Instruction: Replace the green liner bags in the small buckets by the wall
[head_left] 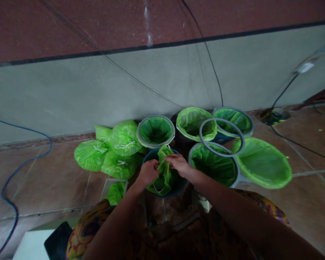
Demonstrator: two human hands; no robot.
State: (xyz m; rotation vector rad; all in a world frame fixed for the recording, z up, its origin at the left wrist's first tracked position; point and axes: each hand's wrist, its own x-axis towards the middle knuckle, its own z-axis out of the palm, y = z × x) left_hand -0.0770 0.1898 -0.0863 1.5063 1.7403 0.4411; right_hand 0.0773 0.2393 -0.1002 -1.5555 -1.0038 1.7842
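A green plastic bag is bunched up over the blue bin in front of me, with a white drawstring showing low on it. My left hand pinches the bag's left side. From the right, my right hand grips its upper edge, fingers pressed together. Behind stands a grey-rimmed bin lined with green plastic. Just right of my right hand, another lined bin has a loose grey ring lying partly across its top.
Several tied green bags are piled at left, beside a small tray of green plastic. More lined bins stand along the wall. A blue hose crosses the floor at left; a dark phone-like object lies on a white surface.
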